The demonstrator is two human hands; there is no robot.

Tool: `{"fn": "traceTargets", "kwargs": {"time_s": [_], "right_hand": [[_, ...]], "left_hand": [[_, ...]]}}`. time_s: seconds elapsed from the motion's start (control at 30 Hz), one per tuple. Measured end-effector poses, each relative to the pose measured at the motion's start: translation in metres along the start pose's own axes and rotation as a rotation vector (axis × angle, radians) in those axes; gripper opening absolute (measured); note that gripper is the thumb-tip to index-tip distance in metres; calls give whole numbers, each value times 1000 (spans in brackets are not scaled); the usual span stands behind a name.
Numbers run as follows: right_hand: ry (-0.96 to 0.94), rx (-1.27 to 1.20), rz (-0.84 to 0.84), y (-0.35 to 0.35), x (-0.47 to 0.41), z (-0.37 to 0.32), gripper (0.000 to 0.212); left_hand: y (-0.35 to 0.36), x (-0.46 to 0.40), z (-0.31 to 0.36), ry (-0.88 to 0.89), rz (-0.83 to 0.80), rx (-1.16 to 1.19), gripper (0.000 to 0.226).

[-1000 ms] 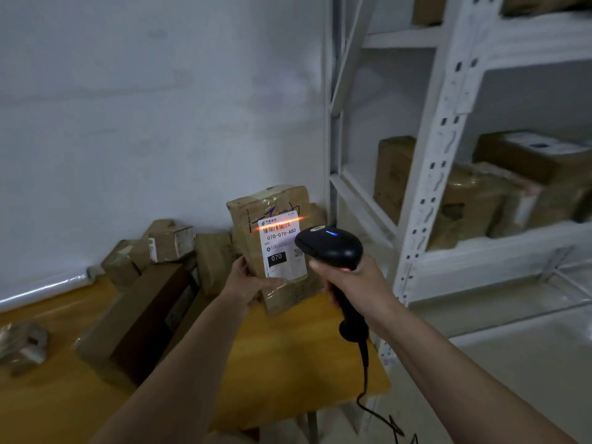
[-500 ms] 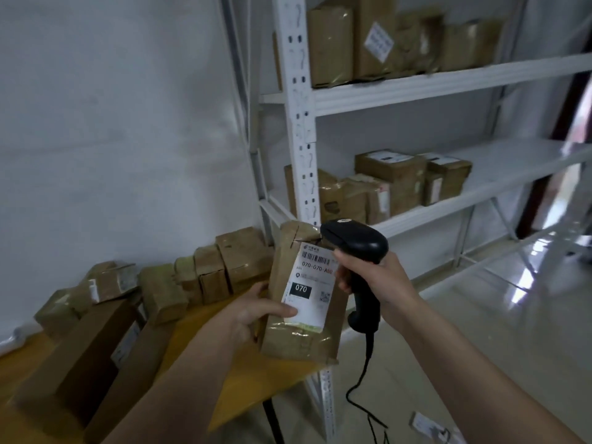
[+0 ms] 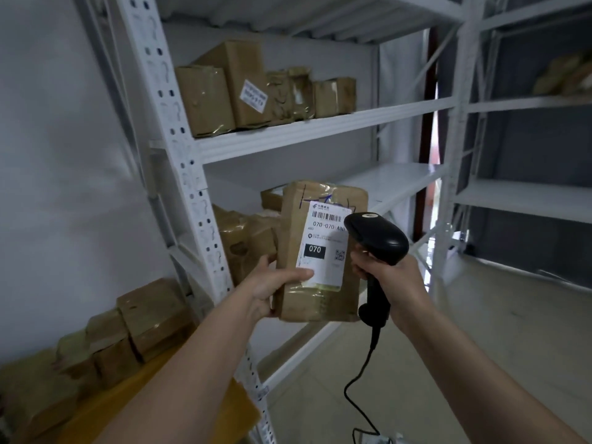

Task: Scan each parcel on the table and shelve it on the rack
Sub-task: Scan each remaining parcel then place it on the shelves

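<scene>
My left hand (image 3: 272,288) grips a brown taped parcel (image 3: 317,296) by its lower left edge, thumb on its white label marked 070. The parcel is upright in the air in front of the white rack (image 3: 320,129), level with the middle shelf. My right hand (image 3: 390,280) holds a black corded barcode scanner (image 3: 378,237) by its handle, its head just right of the label. More brown parcels (image 3: 147,318) sit on the yellow table (image 3: 153,408) at the lower left.
Several parcels (image 3: 243,88) stand on the rack's upper shelf, and others (image 3: 243,241) fill the left of the middle shelf behind the held parcel. The right part of the middle shelf (image 3: 403,181) is bare. A second rack (image 3: 525,200) stands at the right. The scanner cable (image 3: 355,389) hangs to the floor.
The view has swung up and right from the table to the rack. Both hands have lifted the parcel and scanner toward the middle shelf. The red scan line is gone.
</scene>
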State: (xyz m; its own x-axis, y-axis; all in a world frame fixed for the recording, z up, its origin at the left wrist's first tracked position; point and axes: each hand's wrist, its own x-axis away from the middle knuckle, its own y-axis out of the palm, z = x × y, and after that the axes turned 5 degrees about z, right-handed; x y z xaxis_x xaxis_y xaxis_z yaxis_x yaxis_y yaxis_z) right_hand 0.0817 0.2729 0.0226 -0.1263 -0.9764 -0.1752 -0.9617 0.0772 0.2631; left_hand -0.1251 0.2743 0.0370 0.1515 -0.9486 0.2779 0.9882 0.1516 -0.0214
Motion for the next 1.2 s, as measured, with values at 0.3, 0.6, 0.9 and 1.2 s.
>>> {"fn": "traceTargets", "kwargs": {"time_s": [0.3, 0.6, 0.9, 1.2], "right_hand": [[-97, 7, 109, -23, -67, -26, 21], [-218, 72, 179, -29, -185, -31, 23], [-371, 116, 222, -19, -290, -56, 23], [-427, 59, 127, -29, -368, -91, 33]], "left_hand": [[66, -68, 54, 52, 25, -31, 67], [111, -166, 125, 185, -33, 60, 86], [154, -240, 218, 341, -60, -44, 56], [201, -257, 284, 476, 25, -89, 68]]}}
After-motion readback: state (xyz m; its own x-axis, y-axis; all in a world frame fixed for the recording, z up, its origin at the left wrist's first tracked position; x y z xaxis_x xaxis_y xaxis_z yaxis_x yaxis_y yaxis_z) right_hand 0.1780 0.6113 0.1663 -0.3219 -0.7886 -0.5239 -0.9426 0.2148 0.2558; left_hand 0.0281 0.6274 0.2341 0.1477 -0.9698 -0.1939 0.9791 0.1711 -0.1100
